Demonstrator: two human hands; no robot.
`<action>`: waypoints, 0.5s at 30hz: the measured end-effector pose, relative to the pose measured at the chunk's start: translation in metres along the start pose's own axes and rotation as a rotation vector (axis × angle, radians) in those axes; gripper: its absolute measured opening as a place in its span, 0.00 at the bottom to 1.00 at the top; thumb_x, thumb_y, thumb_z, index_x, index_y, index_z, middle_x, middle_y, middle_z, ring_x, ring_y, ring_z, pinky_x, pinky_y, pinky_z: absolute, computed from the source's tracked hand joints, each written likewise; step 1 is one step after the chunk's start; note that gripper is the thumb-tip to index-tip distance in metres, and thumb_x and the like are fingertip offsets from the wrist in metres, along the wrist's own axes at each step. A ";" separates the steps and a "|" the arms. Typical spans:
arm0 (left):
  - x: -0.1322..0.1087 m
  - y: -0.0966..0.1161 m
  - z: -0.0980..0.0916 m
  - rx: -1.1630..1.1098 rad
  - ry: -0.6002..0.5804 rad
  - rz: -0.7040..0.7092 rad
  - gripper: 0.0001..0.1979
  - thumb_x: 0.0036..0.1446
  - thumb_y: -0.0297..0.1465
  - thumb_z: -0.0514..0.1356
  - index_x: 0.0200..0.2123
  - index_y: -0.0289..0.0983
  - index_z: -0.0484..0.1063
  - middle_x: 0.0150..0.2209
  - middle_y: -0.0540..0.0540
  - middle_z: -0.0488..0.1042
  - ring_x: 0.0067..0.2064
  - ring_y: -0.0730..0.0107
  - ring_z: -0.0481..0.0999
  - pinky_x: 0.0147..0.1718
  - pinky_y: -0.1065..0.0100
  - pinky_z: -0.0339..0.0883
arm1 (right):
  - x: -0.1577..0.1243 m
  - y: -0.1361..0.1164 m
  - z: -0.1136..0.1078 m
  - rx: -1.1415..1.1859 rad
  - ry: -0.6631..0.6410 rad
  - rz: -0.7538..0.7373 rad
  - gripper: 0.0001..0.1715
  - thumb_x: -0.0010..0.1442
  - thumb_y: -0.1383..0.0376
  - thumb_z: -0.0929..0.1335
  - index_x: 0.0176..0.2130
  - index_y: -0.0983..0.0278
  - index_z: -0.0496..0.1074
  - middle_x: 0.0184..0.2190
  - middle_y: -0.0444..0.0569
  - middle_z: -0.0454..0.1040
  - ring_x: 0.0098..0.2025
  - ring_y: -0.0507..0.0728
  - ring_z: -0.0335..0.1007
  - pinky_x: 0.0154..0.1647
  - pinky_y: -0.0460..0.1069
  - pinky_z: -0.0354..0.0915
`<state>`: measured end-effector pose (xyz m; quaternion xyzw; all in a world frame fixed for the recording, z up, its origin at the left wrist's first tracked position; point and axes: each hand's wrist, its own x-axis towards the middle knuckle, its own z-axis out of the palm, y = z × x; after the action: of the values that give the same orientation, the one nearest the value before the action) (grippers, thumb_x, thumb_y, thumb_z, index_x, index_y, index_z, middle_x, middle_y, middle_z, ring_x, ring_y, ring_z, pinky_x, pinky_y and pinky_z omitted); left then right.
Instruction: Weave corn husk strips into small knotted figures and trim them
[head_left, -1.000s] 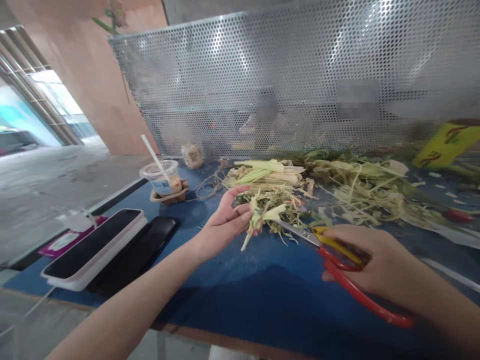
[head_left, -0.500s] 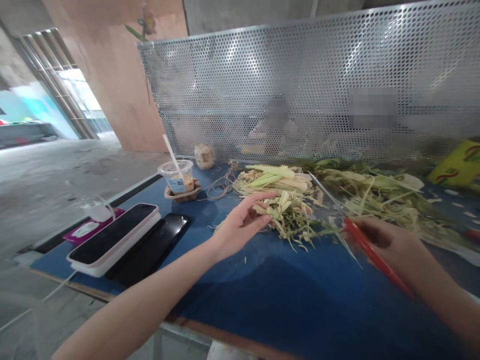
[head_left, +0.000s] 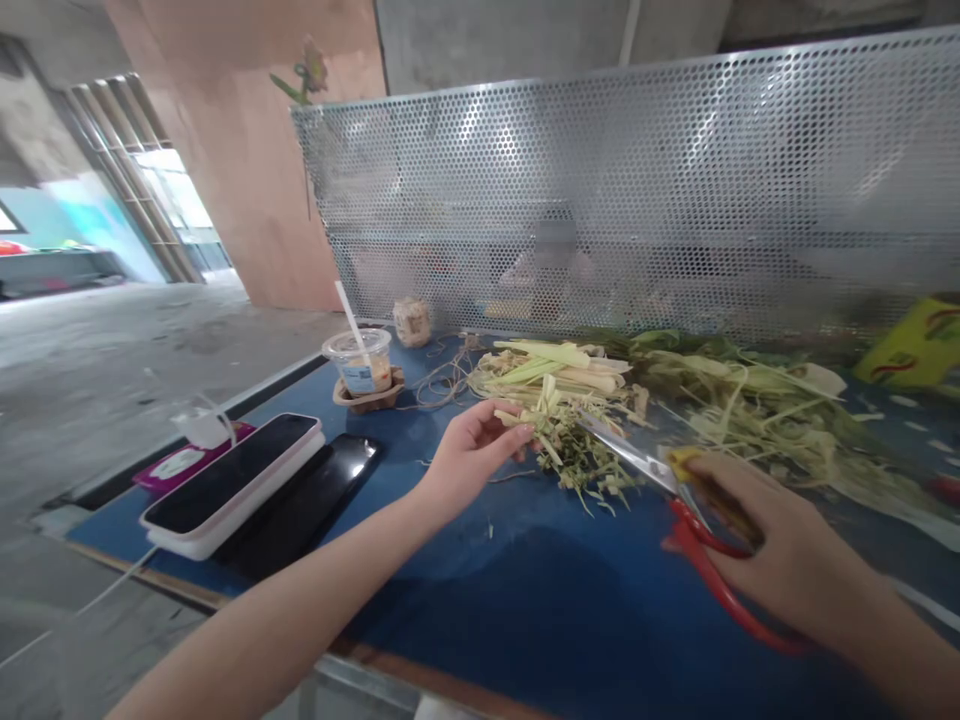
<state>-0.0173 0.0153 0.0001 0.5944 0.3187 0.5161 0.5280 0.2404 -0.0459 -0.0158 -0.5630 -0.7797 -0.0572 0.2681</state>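
Observation:
My left hand [head_left: 484, 445] pinches a pale strip of corn husk [head_left: 529, 418] at the left side of a small heap of husk clippings [head_left: 589, 460]. In my right hand [head_left: 780, 545] are scissors [head_left: 705, 540] with red handles and a yellow part near the thumb. Their metal blades point left and reach over the heap, close to the left hand's fingers. Behind the heap lies a stack of flat pale husk strips [head_left: 555, 368]. Clippings hide the tips of the blades in part.
Loose husks [head_left: 757, 410] spread along the right rear. A perforated metal screen [head_left: 600, 190] closes off the table's back. To the left stand a lidded cup [head_left: 360, 365] with straw, twine [head_left: 446, 380], a phone [head_left: 236, 480] on a white block, and a black tray [head_left: 300, 510].
My left fingers have closed on a husk strip. The scissors have turned and moved left, so their blades now reach over the clippings.

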 end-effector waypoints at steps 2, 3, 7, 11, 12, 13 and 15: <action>0.000 0.001 0.001 0.032 0.008 0.001 0.08 0.47 0.32 0.61 0.29 0.35 0.65 0.22 0.52 0.72 0.25 0.78 0.71 0.27 0.75 0.65 | 0.000 -0.002 0.001 -0.068 0.028 -0.047 0.23 0.48 0.50 0.65 0.42 0.58 0.62 0.40 0.53 0.72 0.38 0.62 0.72 0.27 0.49 0.70; -0.001 0.001 0.002 0.048 0.014 0.001 0.08 0.47 0.32 0.61 0.29 0.35 0.66 0.22 0.52 0.72 0.25 0.78 0.71 0.27 0.75 0.65 | 0.000 -0.003 0.002 -0.083 0.031 -0.059 0.23 0.48 0.50 0.65 0.42 0.58 0.61 0.39 0.52 0.72 0.38 0.61 0.73 0.27 0.49 0.70; -0.002 0.002 0.005 0.096 0.034 -0.002 0.08 0.46 0.32 0.61 0.30 0.35 0.66 0.21 0.53 0.71 0.25 0.77 0.71 0.27 0.75 0.64 | 0.002 -0.006 0.004 -0.050 0.027 -0.077 0.23 0.48 0.50 0.65 0.41 0.58 0.61 0.37 0.50 0.73 0.35 0.59 0.73 0.30 0.50 0.70; -0.002 0.001 0.004 0.100 0.045 0.014 0.09 0.46 0.32 0.61 0.30 0.35 0.65 0.21 0.53 0.70 0.24 0.78 0.70 0.27 0.75 0.64 | 0.002 -0.005 0.005 -0.022 0.034 -0.044 0.23 0.47 0.49 0.66 0.40 0.58 0.62 0.36 0.49 0.73 0.34 0.59 0.73 0.29 0.50 0.70; -0.002 0.001 0.004 0.102 0.043 0.014 0.09 0.46 0.32 0.61 0.30 0.35 0.65 0.21 0.53 0.70 0.24 0.78 0.70 0.26 0.75 0.64 | 0.002 -0.004 0.004 -0.021 0.033 -0.034 0.23 0.46 0.49 0.66 0.40 0.58 0.62 0.36 0.50 0.73 0.35 0.60 0.73 0.29 0.51 0.70; -0.002 0.001 0.004 0.104 0.041 0.013 0.09 0.46 0.32 0.61 0.30 0.35 0.65 0.21 0.53 0.70 0.24 0.78 0.70 0.26 0.75 0.63 | 0.002 -0.004 0.004 -0.022 0.028 -0.024 0.24 0.46 0.49 0.66 0.40 0.59 0.63 0.37 0.51 0.73 0.35 0.60 0.73 0.30 0.51 0.70; -0.002 0.001 0.004 0.105 0.037 0.012 0.09 0.46 0.32 0.61 0.30 0.35 0.65 0.21 0.53 0.69 0.24 0.78 0.69 0.26 0.75 0.64 | 0.002 -0.004 0.002 -0.022 -0.010 0.003 0.23 0.47 0.50 0.66 0.40 0.60 0.63 0.38 0.53 0.73 0.36 0.61 0.73 0.31 0.51 0.70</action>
<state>-0.0146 0.0121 0.0012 0.6136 0.3514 0.5128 0.4869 0.2353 -0.0447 -0.0149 -0.5673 -0.7796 -0.0626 0.2579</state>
